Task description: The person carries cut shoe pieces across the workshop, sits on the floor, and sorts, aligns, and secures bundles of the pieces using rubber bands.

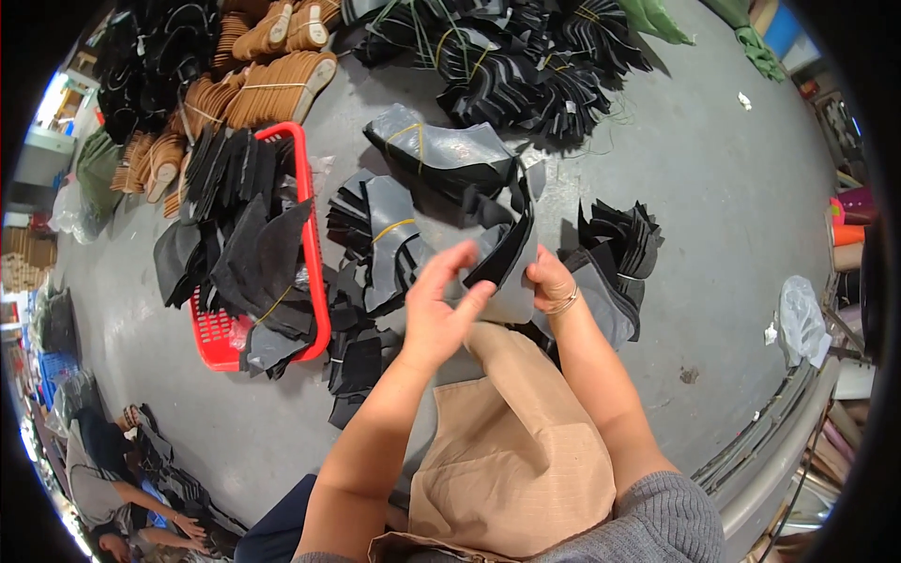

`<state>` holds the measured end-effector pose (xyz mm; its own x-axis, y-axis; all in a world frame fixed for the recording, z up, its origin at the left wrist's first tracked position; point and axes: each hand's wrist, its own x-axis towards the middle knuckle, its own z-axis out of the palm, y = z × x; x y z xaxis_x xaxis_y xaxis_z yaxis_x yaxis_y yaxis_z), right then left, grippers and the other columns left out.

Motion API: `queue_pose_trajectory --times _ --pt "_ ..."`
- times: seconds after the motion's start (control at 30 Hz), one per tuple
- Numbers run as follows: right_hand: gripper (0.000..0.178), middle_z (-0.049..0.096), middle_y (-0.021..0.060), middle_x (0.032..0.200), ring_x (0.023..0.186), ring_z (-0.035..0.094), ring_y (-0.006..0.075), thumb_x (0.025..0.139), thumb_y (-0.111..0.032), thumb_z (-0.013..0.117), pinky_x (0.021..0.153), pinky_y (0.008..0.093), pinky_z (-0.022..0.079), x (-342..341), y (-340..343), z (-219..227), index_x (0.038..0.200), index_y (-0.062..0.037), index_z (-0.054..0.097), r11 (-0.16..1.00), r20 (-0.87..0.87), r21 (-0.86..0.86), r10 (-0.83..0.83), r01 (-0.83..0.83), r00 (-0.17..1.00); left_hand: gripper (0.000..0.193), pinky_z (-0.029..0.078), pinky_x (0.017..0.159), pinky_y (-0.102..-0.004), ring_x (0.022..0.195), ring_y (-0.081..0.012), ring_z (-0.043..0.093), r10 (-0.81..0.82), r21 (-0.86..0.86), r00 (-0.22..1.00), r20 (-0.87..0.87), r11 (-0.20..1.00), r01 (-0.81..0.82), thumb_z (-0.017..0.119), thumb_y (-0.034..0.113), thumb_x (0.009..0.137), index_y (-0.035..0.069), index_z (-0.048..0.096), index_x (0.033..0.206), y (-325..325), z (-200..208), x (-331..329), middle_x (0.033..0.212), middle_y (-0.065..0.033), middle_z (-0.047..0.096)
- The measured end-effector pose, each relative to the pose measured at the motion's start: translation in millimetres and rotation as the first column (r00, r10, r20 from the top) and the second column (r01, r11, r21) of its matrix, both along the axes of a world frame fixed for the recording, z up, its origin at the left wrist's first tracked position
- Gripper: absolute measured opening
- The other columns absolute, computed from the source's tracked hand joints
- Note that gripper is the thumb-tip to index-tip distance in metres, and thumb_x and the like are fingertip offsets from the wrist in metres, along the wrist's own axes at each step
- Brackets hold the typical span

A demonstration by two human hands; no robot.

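Observation:
My right hand (552, 282), with a bracelet at the wrist, grips the right edge of a bundle of cut shoe-upper pieces (514, 246), black on one face and shiny grey on the other. The bundle is raised in front of me, its layers fanned upward. My left hand (441, 310) is beside its lower left edge, thumb and fingers spread apart. Whether the left thumb touches the edge I cannot tell. Just beyond lies a grey-faced bundle tied with yellow cord (441, 148). Another tied bundle (389, 230) rests to its left. A dark stack (624, 239) sits right of my right hand.
A red plastic basket (319, 291) overflowing with black pieces stands at the left. Behind it are tied stacks of brown soles (282, 89). More black bundles (516, 80) lie at the far side. Metal rails (779, 450) run along the right. Another person's hands (188, 527) work lower left.

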<state>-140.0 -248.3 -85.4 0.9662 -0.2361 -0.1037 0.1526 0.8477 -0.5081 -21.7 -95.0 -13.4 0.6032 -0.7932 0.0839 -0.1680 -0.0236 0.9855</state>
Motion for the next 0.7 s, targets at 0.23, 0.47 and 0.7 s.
queue_pose_trajectory --times 0.23,0.47,0.7 --pt "0.059 0.053 0.0088 0.119 0.104 0.056 0.0225 0.079 -0.022 0.068 0.090 0.0366 0.047 24 65 -21 0.129 -0.0117 0.039 0.906 0.080 0.408 -0.155 0.109 0.985 0.034 0.046 0.064 -0.0224 0.075 -0.0129 0.058 0.136 0.073 0.977 0.166 0.986 -0.150 0.064 0.002 0.078 0.005 0.058 0.112 31 6 -39 0.094 -0.0072 0.060" --pt "0.041 0.064 0.0072 0.097 0.088 0.063 0.0190 0.081 -0.034 0.063 0.076 0.0345 0.054 22 80 -21 0.113 -0.0094 0.055 0.884 0.128 0.464 -0.013 -0.049 0.992 0.032 0.045 0.061 -0.0360 0.066 -0.0324 0.057 -0.027 0.359 0.995 0.098 0.933 -0.010 0.047 0.027 0.092 0.002 0.054 0.110 62 9 -50 0.078 -0.0177 0.058" --pt "0.054 0.063 0.0097 0.075 0.051 0.051 0.0184 0.067 -0.064 0.060 0.042 0.0280 0.043 28 92 -32 0.097 -0.0193 0.061 0.887 -0.102 0.459 0.107 -0.049 0.989 0.028 0.046 0.064 -0.0440 0.077 -0.0392 0.057 0.023 0.370 0.996 0.088 0.927 -0.054 0.044 0.025 0.092 0.005 0.054 0.107 69 28 -59 0.087 -0.0175 0.059"
